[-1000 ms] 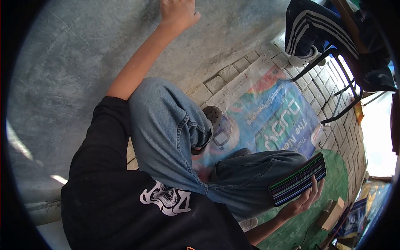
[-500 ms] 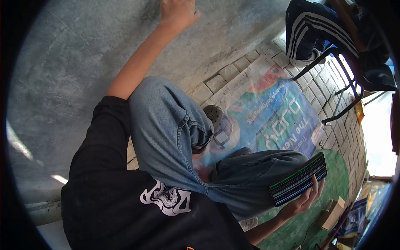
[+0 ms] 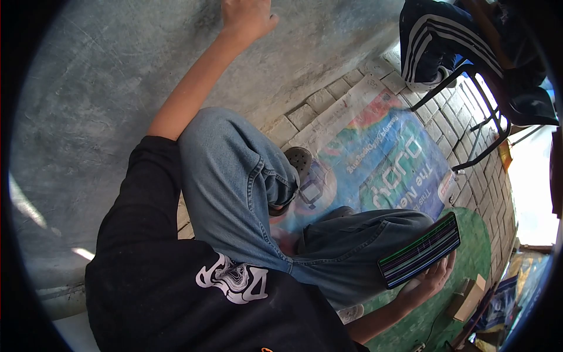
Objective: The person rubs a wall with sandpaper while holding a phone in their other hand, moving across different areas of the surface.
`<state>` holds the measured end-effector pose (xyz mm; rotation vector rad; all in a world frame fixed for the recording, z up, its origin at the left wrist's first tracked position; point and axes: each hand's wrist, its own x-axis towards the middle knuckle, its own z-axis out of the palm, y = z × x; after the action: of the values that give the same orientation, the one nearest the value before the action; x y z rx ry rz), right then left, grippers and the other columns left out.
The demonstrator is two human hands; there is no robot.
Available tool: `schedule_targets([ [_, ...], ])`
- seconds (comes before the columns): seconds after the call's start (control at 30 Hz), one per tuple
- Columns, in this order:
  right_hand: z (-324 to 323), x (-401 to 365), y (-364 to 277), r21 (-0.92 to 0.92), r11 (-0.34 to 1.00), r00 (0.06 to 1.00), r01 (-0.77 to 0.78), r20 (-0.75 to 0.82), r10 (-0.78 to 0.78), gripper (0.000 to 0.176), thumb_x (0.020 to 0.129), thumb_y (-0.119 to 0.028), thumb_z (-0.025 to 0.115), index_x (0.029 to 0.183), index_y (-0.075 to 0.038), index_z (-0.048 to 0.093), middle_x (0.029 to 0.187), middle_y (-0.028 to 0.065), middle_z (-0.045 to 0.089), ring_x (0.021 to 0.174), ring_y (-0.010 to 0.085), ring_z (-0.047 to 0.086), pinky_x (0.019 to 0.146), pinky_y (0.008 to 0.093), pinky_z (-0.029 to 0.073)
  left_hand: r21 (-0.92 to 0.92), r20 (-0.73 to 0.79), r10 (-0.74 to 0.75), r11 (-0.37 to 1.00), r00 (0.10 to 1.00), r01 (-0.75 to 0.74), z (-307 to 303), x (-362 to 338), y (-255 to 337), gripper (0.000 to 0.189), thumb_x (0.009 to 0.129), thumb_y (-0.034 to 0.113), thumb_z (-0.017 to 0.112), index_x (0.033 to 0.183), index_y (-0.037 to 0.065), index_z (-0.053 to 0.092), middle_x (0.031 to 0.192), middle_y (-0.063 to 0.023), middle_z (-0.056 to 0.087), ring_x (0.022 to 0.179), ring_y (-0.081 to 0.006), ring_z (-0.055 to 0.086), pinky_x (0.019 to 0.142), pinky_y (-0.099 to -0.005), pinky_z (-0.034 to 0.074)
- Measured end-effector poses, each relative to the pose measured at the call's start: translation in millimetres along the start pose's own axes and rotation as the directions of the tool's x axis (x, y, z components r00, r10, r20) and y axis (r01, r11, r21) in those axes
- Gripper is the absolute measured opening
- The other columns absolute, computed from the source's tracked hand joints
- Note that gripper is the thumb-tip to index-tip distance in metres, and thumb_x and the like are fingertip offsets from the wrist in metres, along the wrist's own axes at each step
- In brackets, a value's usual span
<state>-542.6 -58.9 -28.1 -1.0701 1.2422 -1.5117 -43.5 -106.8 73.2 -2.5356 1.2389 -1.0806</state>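
My right hand [image 3: 431, 278] holds a smartphone [image 3: 420, 251] from its lower edge, beside my right knee. Coloured stripes and a green line run along the dark screen, which faces up at me. At the upper edge of the view, my left hand [image 3: 247, 19] is against or close to the grey wall [image 3: 117, 76], with its thumb out to the side. The frame cuts off its other fingers, and no object shows in it. My left forearm rests by my bent left knee [image 3: 214, 138], in blue jeans.
A printed banner [image 3: 375, 158] lies on the brick paving [image 3: 492, 193] beyond my feet. Another person in striped trousers [image 3: 440, 44] sits on a black-framed chair [image 3: 498, 138] at upper right. A cardboard box [image 3: 469, 300] and a cable [image 3: 433, 333] are on the green surface [image 3: 404, 328] at lower right.
A finger of my right hand that reached over the phone's lower edge is now lower, at or behind that edge. The view has shifted slightly; my left hand keeps its pose.
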Motion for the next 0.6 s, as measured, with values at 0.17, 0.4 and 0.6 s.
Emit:
schedule_targets([
  [0.17,-1.4,7.2,0.9,-0.001,0.999,0.999,-0.045,-0.029,0.045,0.045,0.094,-0.016,0.05,0.133,0.004,0.04,0.112,0.0087,0.057,0.096,0.0103,0.055,0.082,0.026,0.047,0.002,-0.022,0.019,1.0,1.0,-0.018,5.5,1.0,-3.1,0.089,0.079,0.043,0.065,0.144,0.002,0.022,0.152,-0.0137,0.011,0.141,-0.0317,0.001,0.111,-0.0613,0.002],
  [0.4,0.6,6.5,1.1,0.01,0.999,0.998,-0.042,-0.041,0.042,0.043,0.095,-0.014,0.05,0.132,0.005,0.04,0.11,0.0084,0.057,0.095,0.01,0.056,0.081,0.0257,0.047,0.003,-0.012,0.016,1.0,1.0,-0.015,0.6,-1.1,-2.2,0.088,0.08,0.043,0.064,0.145,0.002,0.021,0.152,-0.0139,0.011,0.142,-0.0318,0.001,0.11,-0.0609,0.003],
  [0.6,2.3,6.8,0.9,0.009,0.999,0.998,-0.03,-0.055,0.031,0.043,0.095,-0.014,0.051,0.132,0.005,0.041,0.109,0.0081,0.058,0.094,0.0104,0.055,0.082,0.0262,0.047,-0.012,-0.015,0.013,1.0,1.0,-0.013,0.2,1.4,-3.1,0.086,0.079,0.042,0.064,0.144,0.001,0.023,0.152,-0.0144,0.011,0.142,-0.0319,0.001,0.111,-0.0603,0.003],
])
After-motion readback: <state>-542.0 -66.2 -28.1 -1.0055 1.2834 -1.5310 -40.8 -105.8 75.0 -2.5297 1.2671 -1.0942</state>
